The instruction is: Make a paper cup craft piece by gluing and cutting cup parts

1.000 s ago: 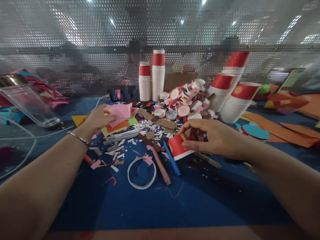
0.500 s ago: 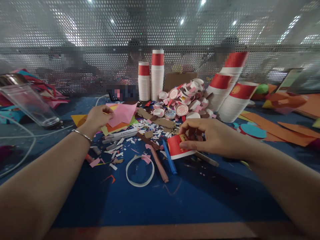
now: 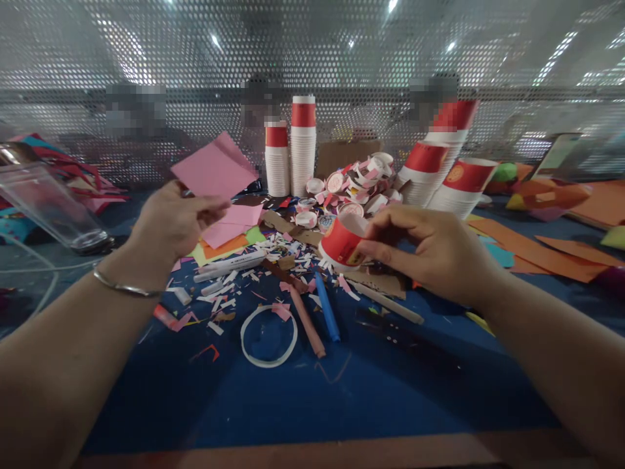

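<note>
Between the thumb and fingers of my left hand (image 3: 170, 218) is a pink sheet of paper (image 3: 217, 166), raised and tilted above the table. Below it lies a pile of coloured paper (image 3: 227, 242), with pink on top and orange, yellow and green under it. My right hand (image 3: 420, 251) pinches a red paper cup (image 3: 342, 242) by its side, holding it over the scraps with its opening tipped up to the right. Beneath the cup lie a blue marker (image 3: 326, 306) and a brown marker (image 3: 307, 319). A white ring (image 3: 269, 335) rests nearer to me.
Cup stacks (image 3: 303, 146) stand at the back, with leaning stacks (image 3: 454, 185) to the right. A heap of cut cup pieces (image 3: 361, 185) sits between them. At left is a clear bottle (image 3: 58, 208); orange paper (image 3: 537, 251) lies right. A perforated metal screen (image 3: 205, 71) rises behind.
My left hand has lifted a pink sheet off the paper pile and drawn it toward me. My right hand has raised the red cup slightly and turned its opening upward.
</note>
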### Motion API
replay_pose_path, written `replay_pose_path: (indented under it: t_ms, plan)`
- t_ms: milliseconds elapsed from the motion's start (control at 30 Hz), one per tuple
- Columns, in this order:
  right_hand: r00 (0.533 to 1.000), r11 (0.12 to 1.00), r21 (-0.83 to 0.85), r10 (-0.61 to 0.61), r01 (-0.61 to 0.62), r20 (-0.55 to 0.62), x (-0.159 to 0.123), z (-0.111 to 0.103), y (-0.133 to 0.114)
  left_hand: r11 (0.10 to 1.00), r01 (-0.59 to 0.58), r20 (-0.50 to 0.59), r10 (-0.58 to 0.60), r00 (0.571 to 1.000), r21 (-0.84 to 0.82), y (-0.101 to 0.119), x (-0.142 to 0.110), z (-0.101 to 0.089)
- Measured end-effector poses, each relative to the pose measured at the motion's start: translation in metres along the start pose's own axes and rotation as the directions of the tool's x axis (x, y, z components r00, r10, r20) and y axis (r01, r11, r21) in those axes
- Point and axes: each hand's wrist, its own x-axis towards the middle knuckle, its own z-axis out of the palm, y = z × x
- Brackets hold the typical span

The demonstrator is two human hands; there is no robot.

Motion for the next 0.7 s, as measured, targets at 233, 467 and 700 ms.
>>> replay_pose_path:
  t_ms: [233,467,700]
  plan:
    - [0.938,0.956,-0.150,-0.279,0.252,-0.206,-0.006,0.013,-0.013,0.974,0.178,0.429,-0.222,0.876,0.141,-0.010,-0.061,0.048]
    - [0.895,0.896,-0.193,-0.426,0.399,-0.129,-0.006,0.024,-0.011,0.930,0.092,0.612,-0.307,0.729,0.356,-0.010,-0.079,0.057]
    - [0.859,0.845,-0.191,-0.511,0.500,-0.011,-0.005,0.030,-0.009,0.947,0.072,0.684,-0.277,0.675,0.312,-0.016,-0.081,0.054]
